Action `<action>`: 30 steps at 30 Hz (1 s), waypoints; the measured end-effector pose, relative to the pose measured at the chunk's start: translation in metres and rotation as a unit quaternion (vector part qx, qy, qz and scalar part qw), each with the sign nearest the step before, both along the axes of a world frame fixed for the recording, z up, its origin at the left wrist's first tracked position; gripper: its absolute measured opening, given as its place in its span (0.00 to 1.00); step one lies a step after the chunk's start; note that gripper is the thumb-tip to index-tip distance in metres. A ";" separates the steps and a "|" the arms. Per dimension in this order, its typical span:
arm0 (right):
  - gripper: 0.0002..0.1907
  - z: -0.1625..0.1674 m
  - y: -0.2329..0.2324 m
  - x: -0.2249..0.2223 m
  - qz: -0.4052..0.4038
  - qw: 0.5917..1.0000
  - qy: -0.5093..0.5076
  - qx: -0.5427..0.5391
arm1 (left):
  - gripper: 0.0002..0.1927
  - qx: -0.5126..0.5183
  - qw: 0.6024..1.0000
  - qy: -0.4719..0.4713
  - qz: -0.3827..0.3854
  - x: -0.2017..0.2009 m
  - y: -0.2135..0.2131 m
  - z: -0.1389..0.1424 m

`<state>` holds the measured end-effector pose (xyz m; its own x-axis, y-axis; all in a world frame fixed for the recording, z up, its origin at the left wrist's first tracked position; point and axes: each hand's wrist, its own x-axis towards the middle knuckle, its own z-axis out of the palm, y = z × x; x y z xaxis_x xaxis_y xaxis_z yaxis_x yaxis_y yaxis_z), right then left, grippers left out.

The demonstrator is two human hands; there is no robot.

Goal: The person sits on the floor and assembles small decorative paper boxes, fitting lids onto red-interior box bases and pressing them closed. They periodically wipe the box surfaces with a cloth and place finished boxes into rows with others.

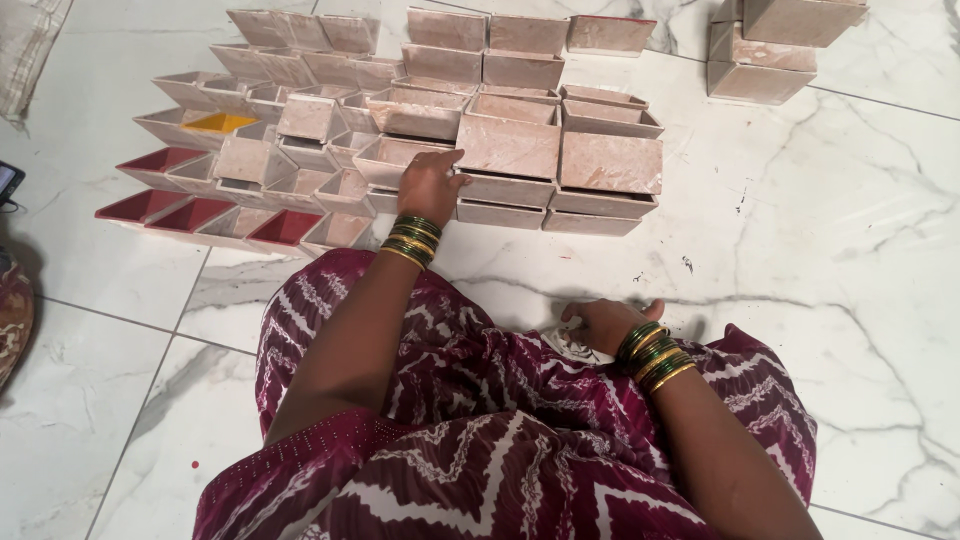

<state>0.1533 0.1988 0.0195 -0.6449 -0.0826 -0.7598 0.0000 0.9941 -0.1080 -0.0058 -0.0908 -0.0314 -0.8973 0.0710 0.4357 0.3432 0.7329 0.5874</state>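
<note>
Well left of the left hand's fingers, red-lined trays (160,160) and one yellow-lined tray (218,122) sit on the marble floor (820,250); the left hand (430,185) reaches forward, fingers (452,158) loosely spread and resting on a pale pink box (508,146) among the stacked boxes, gripping nothing; right of them lies another pink box (611,162); nearer the body, the right hand (603,325) presses flat on a small patterned piece (572,346), fingers curled; whether it grips, I cannot tell.
</note>
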 end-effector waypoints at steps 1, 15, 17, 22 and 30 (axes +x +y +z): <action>0.21 0.000 0.000 0.000 0.001 1.000 0.002 -0.001 | 0.21 0.001 1.000 0.000 0.006 -0.001 0.001 -0.004; 0.22 -0.003 0.002 0.000 0.006 1.000 0.008 -0.006 | 0.19 -0.042 0.998 -0.023 0.030 0.006 0.001 0.008; 0.22 -0.004 0.001 0.000 0.008 1.000 0.008 0.000 | 0.20 -0.062 0.998 -0.020 0.024 0.010 0.001 0.015; 0.21 -0.004 0.003 0.001 0.002 1.000 0.013 -0.013 | 0.20 -0.129 0.990 0.051 0.018 0.016 0.002 0.021; 0.20 -0.009 0.006 0.003 0.011 1.000 0.020 -0.018 | 0.37 -0.216 0.970 0.082 -0.073 0.008 0.032 0.013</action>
